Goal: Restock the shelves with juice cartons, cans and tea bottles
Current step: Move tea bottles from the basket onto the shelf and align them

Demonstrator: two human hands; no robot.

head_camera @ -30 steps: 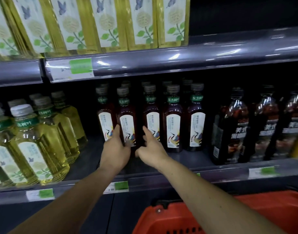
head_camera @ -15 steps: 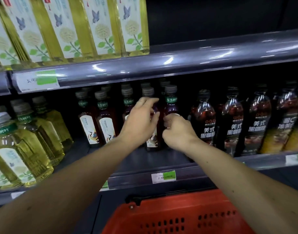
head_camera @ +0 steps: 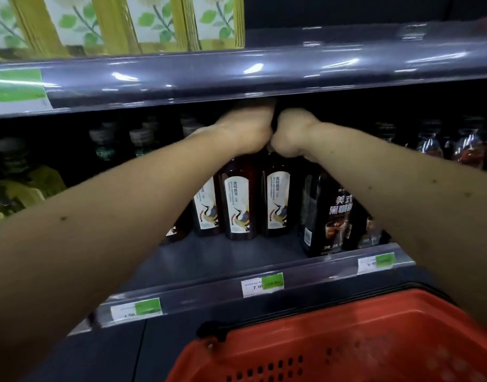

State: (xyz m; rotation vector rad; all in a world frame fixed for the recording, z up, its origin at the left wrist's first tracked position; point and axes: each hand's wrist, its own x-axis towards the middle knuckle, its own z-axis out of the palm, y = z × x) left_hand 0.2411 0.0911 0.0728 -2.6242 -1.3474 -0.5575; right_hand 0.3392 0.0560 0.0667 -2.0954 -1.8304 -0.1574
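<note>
Hands (head_camera: 269, 130) together atop dark tea bottles (head_camera: 238, 205)

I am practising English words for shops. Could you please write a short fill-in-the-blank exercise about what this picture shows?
1. The basket below the shelf is ____ in colour.
2. Both hands, the left hand and the right hand, reach over the tops of the dark tea bottles with a ____ drawn on their white labels.
3. The cartons with green leaves stand on the ____ shelf.

Missing words: red; bird; upper
</note>
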